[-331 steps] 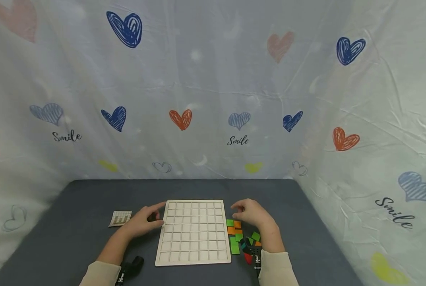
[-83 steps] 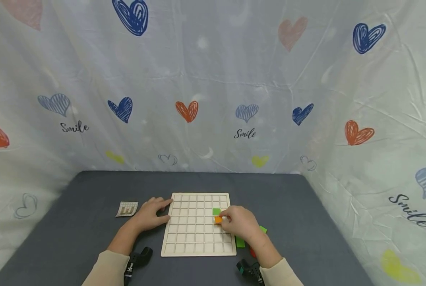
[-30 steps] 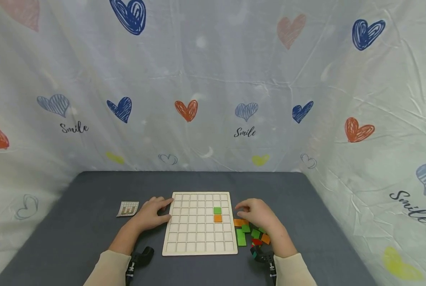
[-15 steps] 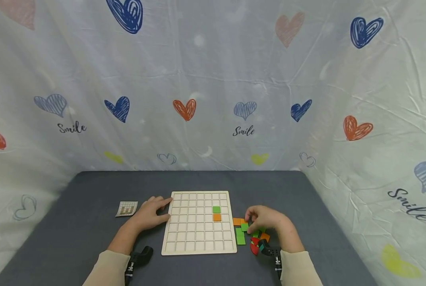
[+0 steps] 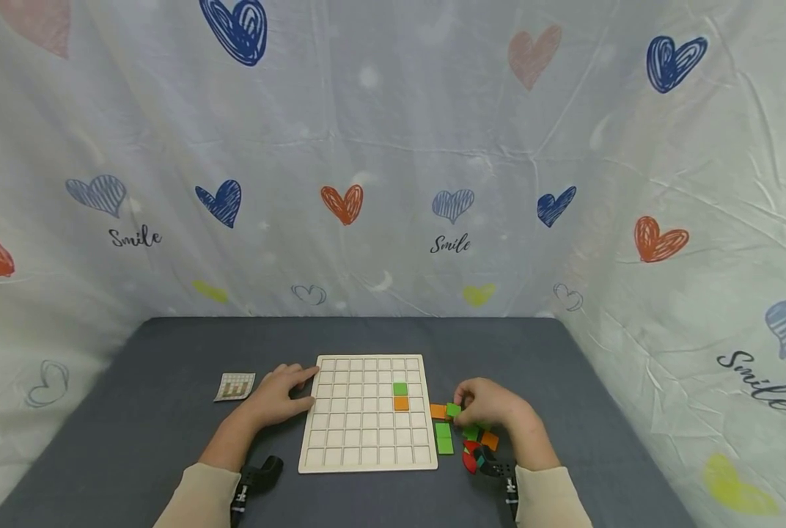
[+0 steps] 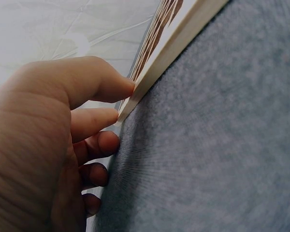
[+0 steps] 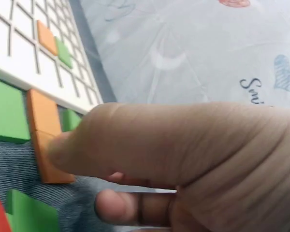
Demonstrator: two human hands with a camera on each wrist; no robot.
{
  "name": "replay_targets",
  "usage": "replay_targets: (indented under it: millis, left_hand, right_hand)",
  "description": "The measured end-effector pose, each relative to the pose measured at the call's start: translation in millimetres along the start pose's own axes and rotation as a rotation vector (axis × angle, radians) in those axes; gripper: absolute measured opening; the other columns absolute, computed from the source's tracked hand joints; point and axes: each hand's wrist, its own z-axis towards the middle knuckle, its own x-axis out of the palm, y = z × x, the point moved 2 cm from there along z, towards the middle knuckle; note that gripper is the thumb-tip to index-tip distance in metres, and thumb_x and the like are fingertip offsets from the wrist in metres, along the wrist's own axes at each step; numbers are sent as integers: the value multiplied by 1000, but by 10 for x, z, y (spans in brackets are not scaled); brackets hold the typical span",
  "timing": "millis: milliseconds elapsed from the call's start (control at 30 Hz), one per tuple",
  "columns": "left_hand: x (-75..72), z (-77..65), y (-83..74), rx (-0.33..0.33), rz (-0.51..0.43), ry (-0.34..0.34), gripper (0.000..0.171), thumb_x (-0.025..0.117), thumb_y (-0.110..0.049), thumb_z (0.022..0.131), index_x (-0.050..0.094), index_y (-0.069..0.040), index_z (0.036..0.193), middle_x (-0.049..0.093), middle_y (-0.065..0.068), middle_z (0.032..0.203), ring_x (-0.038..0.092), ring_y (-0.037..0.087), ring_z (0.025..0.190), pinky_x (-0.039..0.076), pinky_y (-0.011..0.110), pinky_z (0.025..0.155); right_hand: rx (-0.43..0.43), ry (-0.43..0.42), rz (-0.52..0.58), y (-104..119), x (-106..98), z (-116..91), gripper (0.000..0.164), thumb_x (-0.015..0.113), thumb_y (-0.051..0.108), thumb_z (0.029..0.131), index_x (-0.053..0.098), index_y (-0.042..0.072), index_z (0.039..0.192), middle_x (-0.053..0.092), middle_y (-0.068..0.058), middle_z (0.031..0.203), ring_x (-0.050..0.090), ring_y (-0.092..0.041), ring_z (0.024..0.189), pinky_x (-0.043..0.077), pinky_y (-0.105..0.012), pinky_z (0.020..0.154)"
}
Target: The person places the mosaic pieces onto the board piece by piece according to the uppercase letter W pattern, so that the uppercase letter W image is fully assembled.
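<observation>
A pale wooden grid board (image 5: 351,444) lies on the dark table. One green tile (image 5: 400,389) and an orange tile (image 5: 402,403) sit in neighbouring cells toward its right side. My left hand (image 5: 276,396) touches the board's left edge with thumb and forefinger, the other fingers loosely bent, as the left wrist view shows. Right of the board, my right hand (image 5: 492,405) pinches a small green tile (image 5: 454,410) between thumb and forefinger, over loose orange tiles (image 5: 438,411). In the right wrist view the thumb (image 7: 63,150) overlaps an orange tile (image 7: 44,111), and the green tile (image 7: 70,119) is partly hidden.
More green tiles (image 5: 443,438), an orange tile (image 5: 490,440) and red pieces (image 5: 469,457) lie right of the board, partly under the right hand and its wrist camera (image 5: 492,463). A small printed grid card (image 5: 235,386) lies on the left. A heart-printed curtain (image 5: 393,161) stands behind the table.
Since the oldest frame, a green and an orange tile have gone onto the board. In the last half second the right hand has lifted a green tile from the loose ones; the left hand stays.
</observation>
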Motion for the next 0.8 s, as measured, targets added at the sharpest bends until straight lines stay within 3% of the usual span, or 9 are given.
replay_targets:
  millis: [233, 467, 600, 800]
  left_hand:
    - [9, -1, -2, -5, 5, 0, 57, 72, -25, 93, 59, -4, 145, 36, -5, 83, 30, 14, 77, 25, 42, 74]
    - [4, -1, 2, 1, 0, -6, 57, 72, -25, 93, 59, -3, 145, 37, -5, 83, 30, 14, 77, 25, 41, 73]
    - [8, -2, 10, 5, 2, -7, 57, 72, -25, 94, 59, -3, 145, 37, -5, 83, 30, 14, 77, 25, 40, 73]
    - [13, -5, -3, 30, -5, -29, 56, 72, -25, 93, 60, -2, 143, 37, -5, 83, 29, 13, 76, 25, 40, 72]
  right_hand:
    - [20, -191, -18, 96, -122, -50, 21, 79, -2, 78, 69, 5, 95, 60, -5, 81, 54, -20, 70, 47, -34, 61]
    - [-23, -313, 3, 261, -193, -90, 21, 83, 5, 84, 74, 7, 103, 62, -1, 84, 56, -19, 70, 48, -35, 64]
    - [-30, -329, 31, 334, -168, -89, 21, 84, 11, 85, 76, 10, 105, 63, 0, 84, 55, -19, 66, 48, -35, 62]
    - [-92, -267, 51, 413, -61, -61, 20, 83, 11, 87, 76, 10, 106, 60, -1, 79, 47, -17, 59, 42, -32, 57]
